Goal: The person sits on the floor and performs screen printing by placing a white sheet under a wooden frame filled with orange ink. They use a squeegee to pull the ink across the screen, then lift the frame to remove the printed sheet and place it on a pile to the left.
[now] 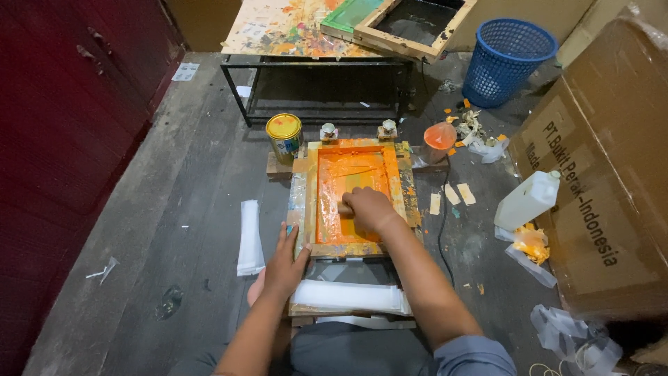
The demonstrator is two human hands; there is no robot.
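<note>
**Squeegee mid-frame on orange-inked printing screen**

Wooden-framed printing screen [353,198] lies flat on the floor boards, mesh flooded with orange ink. Right hand [369,207] sits inside the frame, fingers curled shut around what looks like a wooden squeegee handle [344,207]; blade itself hidden under the hand. Left hand [284,263] presses on the frame's near-left corner, fingers spread flat, gripping nothing.

Just below the frame: stack of white plastic sheets [348,296]. Second stack of white sheets [250,237] well to the left. Yellow-lidded paint tin [284,136] at far-left corner of frame, 2 clamp knobs [328,130] along the far edge. White plastic jug [529,200] and large cardboard box [612,160] to the right; blue basket [506,59] beyond.

Risks, as judged: frame shifting if the left hand's pressure slackens, smearing the print; ink-stained fingers marking the clean sheets nearby
</note>
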